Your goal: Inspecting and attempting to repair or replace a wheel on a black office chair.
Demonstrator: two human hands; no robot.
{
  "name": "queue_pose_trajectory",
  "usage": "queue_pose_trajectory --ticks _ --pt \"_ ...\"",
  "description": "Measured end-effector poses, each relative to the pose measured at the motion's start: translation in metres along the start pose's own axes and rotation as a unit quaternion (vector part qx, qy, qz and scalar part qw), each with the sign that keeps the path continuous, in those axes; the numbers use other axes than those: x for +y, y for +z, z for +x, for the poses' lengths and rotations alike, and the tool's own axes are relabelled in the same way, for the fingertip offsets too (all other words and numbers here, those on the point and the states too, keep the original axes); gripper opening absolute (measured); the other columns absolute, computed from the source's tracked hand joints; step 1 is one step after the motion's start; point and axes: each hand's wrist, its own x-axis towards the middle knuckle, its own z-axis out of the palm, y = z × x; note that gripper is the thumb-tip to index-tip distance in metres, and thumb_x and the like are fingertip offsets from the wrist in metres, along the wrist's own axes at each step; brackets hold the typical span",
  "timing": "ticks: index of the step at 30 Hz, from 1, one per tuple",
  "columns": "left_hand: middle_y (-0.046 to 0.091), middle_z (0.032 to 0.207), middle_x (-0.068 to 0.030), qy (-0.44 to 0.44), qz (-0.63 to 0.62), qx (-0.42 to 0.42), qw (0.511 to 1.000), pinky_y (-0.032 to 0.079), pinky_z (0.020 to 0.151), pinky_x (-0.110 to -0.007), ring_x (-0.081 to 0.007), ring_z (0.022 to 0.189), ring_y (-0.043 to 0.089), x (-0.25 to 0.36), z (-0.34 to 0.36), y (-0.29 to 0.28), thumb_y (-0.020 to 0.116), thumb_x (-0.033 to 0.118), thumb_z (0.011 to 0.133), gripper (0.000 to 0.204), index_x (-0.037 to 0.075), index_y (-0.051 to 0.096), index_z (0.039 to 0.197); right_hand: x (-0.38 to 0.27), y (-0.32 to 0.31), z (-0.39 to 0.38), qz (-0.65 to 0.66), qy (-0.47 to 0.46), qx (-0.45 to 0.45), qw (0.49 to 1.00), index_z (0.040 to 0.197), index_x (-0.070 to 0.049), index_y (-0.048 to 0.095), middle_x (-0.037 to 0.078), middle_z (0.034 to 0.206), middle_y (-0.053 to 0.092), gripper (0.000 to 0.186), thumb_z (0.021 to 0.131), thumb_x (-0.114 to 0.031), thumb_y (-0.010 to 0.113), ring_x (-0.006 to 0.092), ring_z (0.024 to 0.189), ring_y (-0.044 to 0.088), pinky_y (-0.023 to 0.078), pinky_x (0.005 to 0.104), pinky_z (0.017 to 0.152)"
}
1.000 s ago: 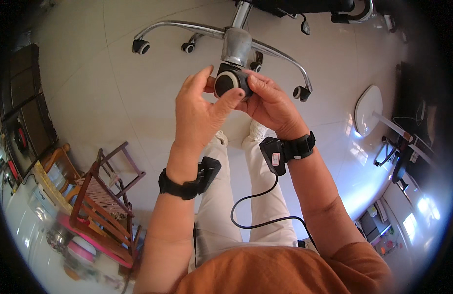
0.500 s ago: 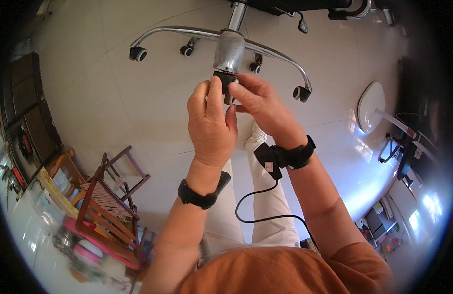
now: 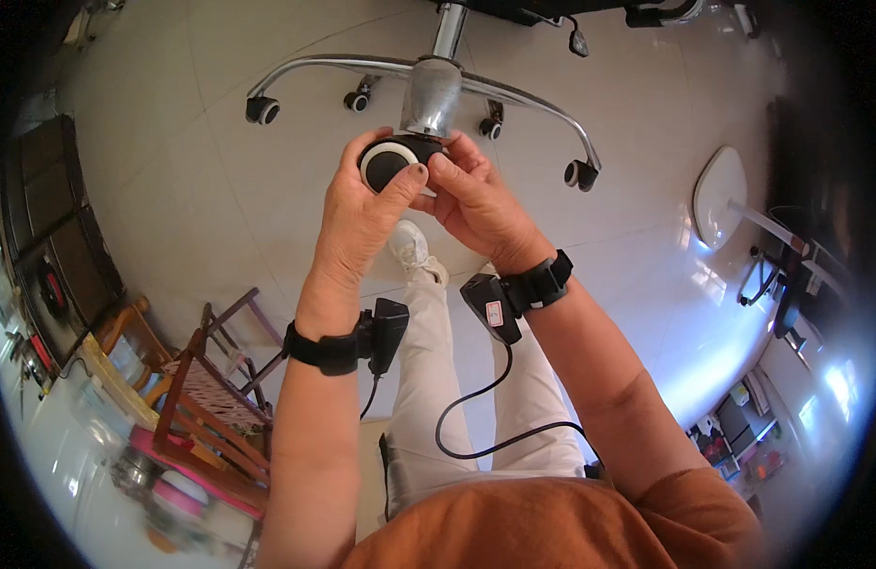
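Note:
Both hands are on a black caster wheel (image 3: 390, 163) with a pale ring, at the near leg end of a chrome chair base (image 3: 432, 95). My left hand (image 3: 364, 204) grips the caster from the left, thumb across its face. My right hand (image 3: 478, 194) closes on its right side, thumb and fingers around the black housing below the chrome leg end. The caster's stem is hidden, so how far it sits in the leg cannot be told. Other casters (image 3: 262, 110) are on the remaining legs.
The chair's black seat (image 3: 533, 9) hangs over at the top. A folding wooden chair (image 3: 205, 408) stands at the left, and a round white-topped stand (image 3: 720, 197) at the right. A black cable (image 3: 476, 450) loops from the right wrist's strap. Pale tiles cover the floor.
The caster has turned so its round face now shows. My left hand has shifted left and rolled, bringing its thumb onto the wheel. My right hand has moved slightly left.

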Motion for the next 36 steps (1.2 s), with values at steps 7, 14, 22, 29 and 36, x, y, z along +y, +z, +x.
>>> queue_pose_trajectory --ticks 7,14,22,29,36 --pt "0.048 0.113 -0.0184 0.351 0.359 0.209 0.839 0.042 0.085 -0.04 -0.0359 0.1 0.05 -0.021 -0.014 0.043 0.075 0.013 0.069 0.059 0.003 0.043 0.118 -0.02 0.008 -0.022 -0.137 -0.028 0.098 0.985 0.11 0.001 0.055 0.005 0.093 0.061 0.033 0.087 -0.022 0.061 0.0106 0.08 0.058 0.05 0.0239 0.069" --pt "0.049 0.119 -0.0153 0.426 0.434 0.151 0.78 0.037 0.093 -0.044 -0.0354 0.111 0.044 -0.03 -0.034 0.051 0.061 0.0 0.072 0.037 0.003 0.054 0.108 -0.033 0.011 -0.011 -0.201 0.041 0.027 0.978 0.108 0.004 0.055 0.006 0.09 0.059 0.047 0.078 -0.029 0.071 0.0101 0.078 0.055 0.047 0.0242 0.069" --pt "0.052 0.112 -0.0096 0.11 0.081 0.11 0.984 0.05 0.074 -0.026 -0.0152 0.096 0.054 -0.022 -0.002 0.017 0.058 0.007 0.085 0.037 0.002 0.044 0.119 0.0 -0.031 0.004 -0.114 0.082 0.083 0.987 0.112 -0.005 0.051 0.004 0.108 0.056 0.044 0.079 -0.027 0.07 0.013 0.097 0.053 0.045 0.0318 0.078" --pt "0.046 0.109 -0.0135 0.295 0.229 0.209 0.904 0.045 0.077 -0.034 -0.0251 0.097 0.05 -0.029 -0.013 0.04 0.068 0.008 0.075 0.046 0.008 0.046 0.116 -0.014 0.005 -0.026 -0.202 -0.046 0.169 0.964 0.1 -0.002 0.058 0.004 0.089 0.062 0.021 0.085 -0.017 0.062 0.011 0.08 0.058 0.049 0.0244 0.069" --pt "0.044 0.116 -0.0099 0.483 0.463 0.15 0.728 0.039 0.092 -0.043 -0.0348 0.107 0.044 -0.047 -0.033 0.045 0.061 0.0 0.074 0.03 0.008 0.054 0.102 -0.022 0.015 -0.012 -0.225 0.004 0.092 0.97 0.107 0.004 0.055 0.007 0.09 0.061 0.037 0.082 -0.02 0.067 0.0098 0.08 0.056 0.047 0.023 0.07"
